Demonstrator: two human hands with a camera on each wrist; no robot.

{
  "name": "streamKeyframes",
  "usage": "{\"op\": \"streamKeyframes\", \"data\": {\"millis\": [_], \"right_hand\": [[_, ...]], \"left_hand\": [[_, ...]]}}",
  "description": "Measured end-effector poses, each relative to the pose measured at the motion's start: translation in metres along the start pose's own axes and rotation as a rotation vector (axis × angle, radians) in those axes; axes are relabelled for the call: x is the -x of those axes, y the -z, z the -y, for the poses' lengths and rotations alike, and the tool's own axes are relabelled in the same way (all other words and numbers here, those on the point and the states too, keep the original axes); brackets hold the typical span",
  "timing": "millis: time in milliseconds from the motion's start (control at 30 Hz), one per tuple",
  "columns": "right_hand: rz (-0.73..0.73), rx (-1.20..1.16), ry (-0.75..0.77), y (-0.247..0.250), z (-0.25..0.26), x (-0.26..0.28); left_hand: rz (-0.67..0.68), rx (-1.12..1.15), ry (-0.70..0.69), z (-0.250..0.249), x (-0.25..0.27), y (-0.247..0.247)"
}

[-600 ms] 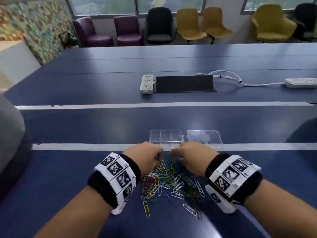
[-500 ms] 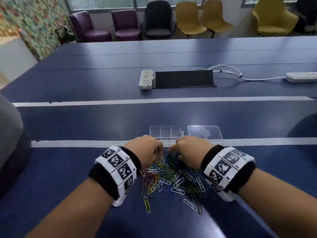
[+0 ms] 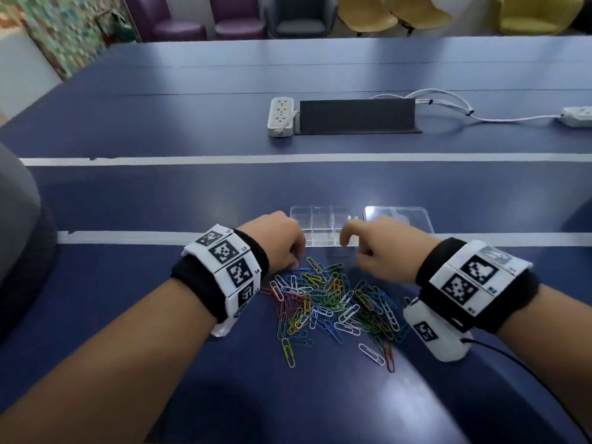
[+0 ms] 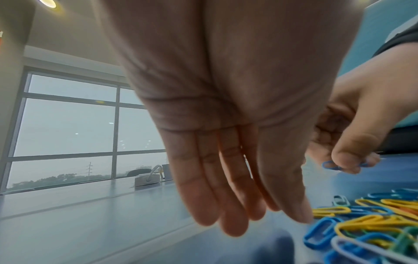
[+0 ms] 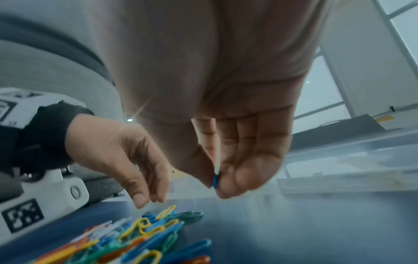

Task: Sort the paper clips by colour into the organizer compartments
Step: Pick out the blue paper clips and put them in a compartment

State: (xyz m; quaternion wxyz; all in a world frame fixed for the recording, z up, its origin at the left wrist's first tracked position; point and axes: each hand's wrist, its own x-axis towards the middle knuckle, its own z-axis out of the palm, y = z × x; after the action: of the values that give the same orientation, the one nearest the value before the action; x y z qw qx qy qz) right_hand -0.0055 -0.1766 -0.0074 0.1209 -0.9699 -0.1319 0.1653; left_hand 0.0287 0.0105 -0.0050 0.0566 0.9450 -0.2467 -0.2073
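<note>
Head view: two hands point(image 3: 278, 241), one organizer point(image 3: 323, 219).

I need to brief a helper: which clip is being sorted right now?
Start at the clear plastic organizer on the blue table. Just before it hovers the right hand. The blue paper clip pinched there is the only one lifted off the multicoloured pile.

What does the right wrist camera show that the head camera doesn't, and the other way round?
Only the right wrist view shows the blue paper clip pinched in the right hand. Only the head view shows the clear organizer with its lid beside it, and the power strip farther back on the table. Both show the left hand reaching into the mixed pile of paper clips.
</note>
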Motion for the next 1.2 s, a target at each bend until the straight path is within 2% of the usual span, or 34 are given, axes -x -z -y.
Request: {"op": "streamKeyframes", "data": {"millis": [467,667,767,900,1033,1133,1200], "right_hand": [[0.049,-0.046,-0.086,-0.009,0.017,-0.007],[0.061,-0.174,-0.063,-0.006,0.009,-0.008],[0.067,-0.371,-0.098,-0.004,-0.002,-0.01],[0.158,-0.893,-0.22,-0.003,-0.012,-0.002],[0.207,-1.14,-0.274,-0.005,-0.017,0.007],[0.135,-1.028,-0.289,-0.005,-0.023,0.009],[0.083,-0.707,-0.236,-0.002,-0.026,0.016]], "left_hand": [[-0.01,-0.056,-0.051,-0.001,0.0,-0.01],[0.0,-0.089,-0.076,-0.007,0.0,-0.01],[0.012,-0.093,-0.08,-0.009,-0.002,-0.013],[0.034,-0.094,-0.073,-0.008,-0.006,-0.016],[0.014,-0.105,-0.113,-0.01,-0.007,-0.017],[-0.027,-0.12,-0.141,-0.011,-0.005,-0.014],[-0.048,-0.139,-0.154,-0.011,-0.004,-0.014]]}}
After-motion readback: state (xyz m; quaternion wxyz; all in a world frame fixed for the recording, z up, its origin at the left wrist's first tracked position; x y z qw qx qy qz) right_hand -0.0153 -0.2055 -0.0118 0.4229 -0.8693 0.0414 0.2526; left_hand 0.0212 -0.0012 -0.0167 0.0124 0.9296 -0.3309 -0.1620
